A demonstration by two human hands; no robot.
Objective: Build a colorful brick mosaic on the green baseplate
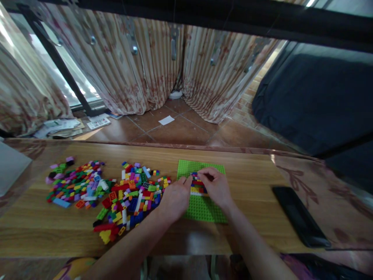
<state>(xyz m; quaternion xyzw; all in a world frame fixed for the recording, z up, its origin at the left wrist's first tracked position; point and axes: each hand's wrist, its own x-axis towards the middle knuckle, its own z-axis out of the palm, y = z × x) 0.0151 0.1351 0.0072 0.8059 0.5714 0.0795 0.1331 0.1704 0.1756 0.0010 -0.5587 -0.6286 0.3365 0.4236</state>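
Observation:
A green baseplate (pixel 201 212) lies on the wooden table (pixel 250 182). A small stack of coloured bricks (pixel 197 187) stands on the plate. My left hand (pixel 175 198) rests at the plate's left edge, fingers curled, fingertips touching the stack's left side. Over the stack's right side, my right hand (pixel 216 186) has its fingers pinched together on the top bricks. A big pile of loose coloured bricks (pixel 128 196) lies just left of my left hand, and a second pile (pixel 74 182) lies further left.
A black phone (pixel 300 216) lies on the table at the right. A grey flat object (pixel 10 165) sits at the far left edge. Beyond the table are a tiled floor, striped curtains and scattered papers (pixel 62 126).

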